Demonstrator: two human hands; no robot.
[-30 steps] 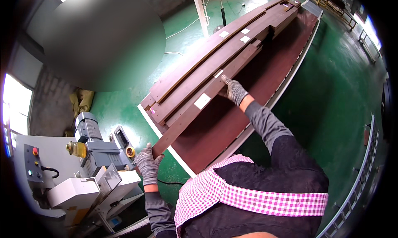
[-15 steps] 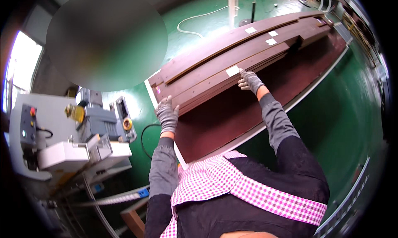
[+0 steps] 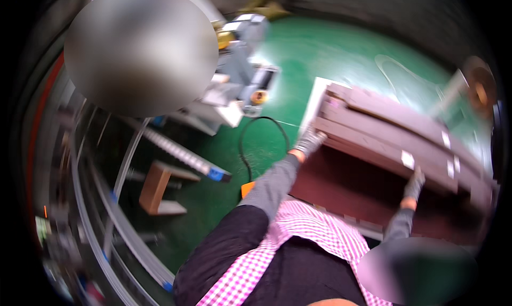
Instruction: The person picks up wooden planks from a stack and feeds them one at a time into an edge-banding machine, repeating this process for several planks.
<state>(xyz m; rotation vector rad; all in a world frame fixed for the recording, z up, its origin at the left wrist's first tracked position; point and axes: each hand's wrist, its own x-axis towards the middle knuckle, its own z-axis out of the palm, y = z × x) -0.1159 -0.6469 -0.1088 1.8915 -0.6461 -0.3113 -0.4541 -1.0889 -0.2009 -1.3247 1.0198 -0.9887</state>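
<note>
Long brown boards (image 3: pixel 368 127) lie stacked on a low, white-edged cart or table with a dark red top (image 3: pixel 330 179). Several small white labels (image 3: pixel 407 159) are on the boards. My left hand (image 3: pixel 309 141), in a grey glove, grips the near left corner of the stack, its thumb on the front side. Farther right, my right hand (image 3: pixel 414 186), also gloved, holds the front edge of a board beside one label. Motion blur softens both hands, and the undersides of the boards are hidden.
To the left stands a grey machine (image 3: pixel 234 66) with a yellow part. A black cable (image 3: pixel 242 146) loops over the green floor (image 3: pixel 298 50). Metal rails (image 3: pixel 128 242), a brown wooden piece (image 3: pixel 153 188) and a blue-tipped strip (image 3: pixel 184 155) lie at lower left. Blurred ovals cover parts of the view.
My view has swung left, so the cart and boards appear farther right, while the machine and rails fill more of the left. Both hands remain at the board stack.
</note>
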